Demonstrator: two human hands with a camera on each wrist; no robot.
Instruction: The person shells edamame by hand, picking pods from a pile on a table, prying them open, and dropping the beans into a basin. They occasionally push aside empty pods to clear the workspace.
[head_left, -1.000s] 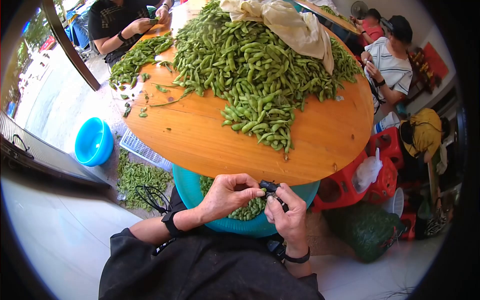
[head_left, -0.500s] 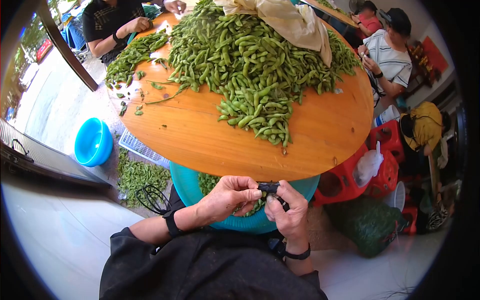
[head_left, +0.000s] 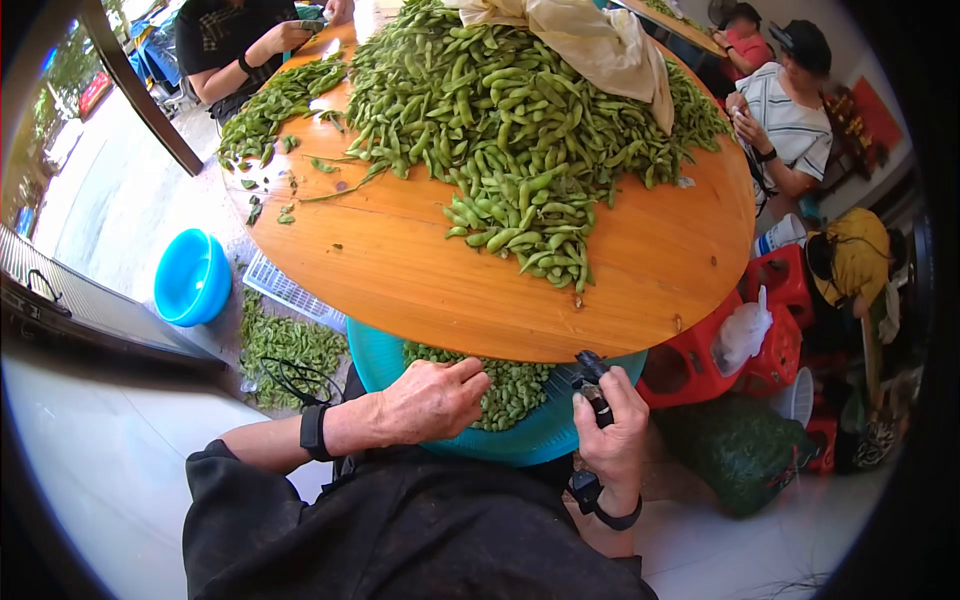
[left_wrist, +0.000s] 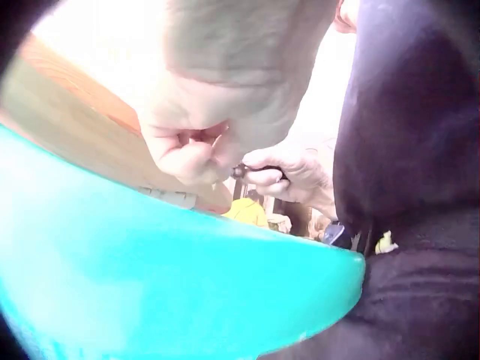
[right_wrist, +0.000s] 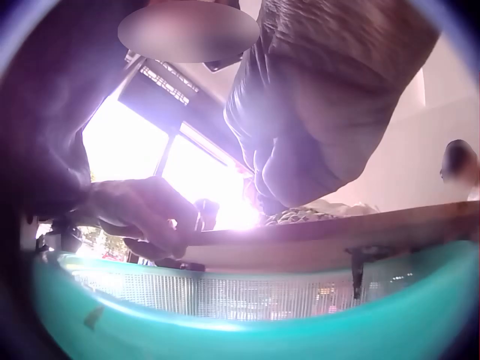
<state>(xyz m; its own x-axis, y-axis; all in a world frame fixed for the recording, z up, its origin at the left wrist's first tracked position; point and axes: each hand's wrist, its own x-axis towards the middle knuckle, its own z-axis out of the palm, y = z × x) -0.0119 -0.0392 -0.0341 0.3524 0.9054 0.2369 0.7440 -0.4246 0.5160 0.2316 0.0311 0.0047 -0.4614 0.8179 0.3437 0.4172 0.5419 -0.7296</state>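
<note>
The left hand (head_left: 432,400) hangs knuckles-up over the teal basin (head_left: 520,452), which sits under the near edge of the tabletop (head_left: 400,270) and holds green pods (head_left: 512,388). Its fingers are bent together, but I cannot tell whether the grip pinches a pod or nothing, since the left wrist view is blurred and washed out by glare. The right hand (head_left: 612,428) stands just beside the basin's rim, its grip wrapped around a small dark tool (head_left: 590,370) that points upward. With the hands apart, this reads as the step between pods. The next move probably calls for a reach up to the pile of pods (head_left: 520,120) on the tabletop. The tool's working end is too small to make out, and dark clothing hides the basin's lower wall.
</note>
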